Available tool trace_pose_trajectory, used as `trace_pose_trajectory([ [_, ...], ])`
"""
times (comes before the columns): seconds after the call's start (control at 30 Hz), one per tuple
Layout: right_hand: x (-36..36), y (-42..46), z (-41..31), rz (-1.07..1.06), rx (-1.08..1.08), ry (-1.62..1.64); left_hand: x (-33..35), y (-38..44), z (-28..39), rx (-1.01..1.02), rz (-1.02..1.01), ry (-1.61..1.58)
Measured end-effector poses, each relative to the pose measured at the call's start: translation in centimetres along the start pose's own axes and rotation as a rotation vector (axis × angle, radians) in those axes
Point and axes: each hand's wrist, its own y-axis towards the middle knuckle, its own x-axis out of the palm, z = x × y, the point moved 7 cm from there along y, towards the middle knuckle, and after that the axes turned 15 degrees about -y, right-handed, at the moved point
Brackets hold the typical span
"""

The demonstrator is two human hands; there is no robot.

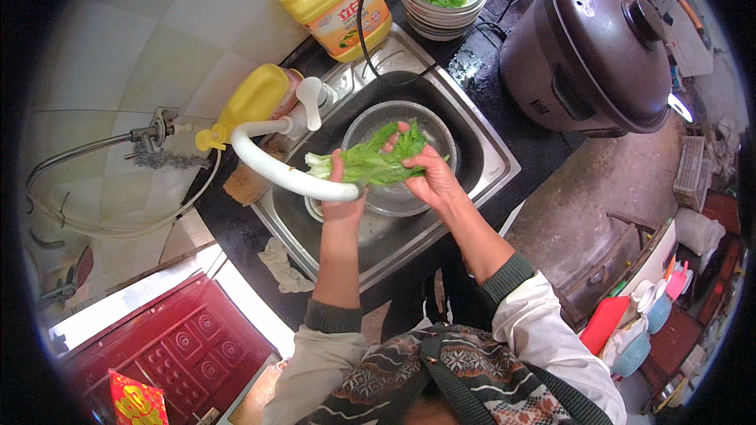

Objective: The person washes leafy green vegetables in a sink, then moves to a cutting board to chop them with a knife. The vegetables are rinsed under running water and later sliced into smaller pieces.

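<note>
Both my hands hold a bunch of leafy greens (pixel 372 164) over a round metal basin (pixel 407 198), which stands in the stainless steel sink (pixel 378 236). My left hand (pixel 341 189) grips the bunch near its pale stems, partly hidden by the white faucet spout (pixel 277 175). My right hand (pixel 433 176) is closed around the leafy end, thumb on top. The spout's tip hangs just above my left hand. Part of a second, pale-rimmed container (pixel 313 208) shows in the sink beneath my left wrist. Whether water runs is not plain.
Two yellow detergent jugs (pixel 339 6) (pixel 257 94) stand by the wall, behind and left of the sink. Stacked bowls (pixel 443 15) hold green leaves on top. A large dark lidded pot (pixel 567 65) sits at the right. A sponge (pixel 245 186) and a cloth (pixel 283 265) lie at the sink's left; a black cable hangs over it.
</note>
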Motion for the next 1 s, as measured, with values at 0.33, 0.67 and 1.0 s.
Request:
trace_pose_trajectory([
  [0.33, 0.1, -1.5, -3.1, -0.008, -0.076, -0.217, 3.7, -0.9, -1.3, -0.088, 0.004, -0.219],
  [0.67, -6.2, -0.5, -1.5, 0.280, 0.167, -0.535, 7.0, -0.6, -1.4, 0.034, -0.141, 0.528],
  [1.0, 3.2, 2.9, 0.5, 0.052, -0.211, -1.217, 6.9, 0.5, -2.8, -0.087, -0.129, 1.710],
])
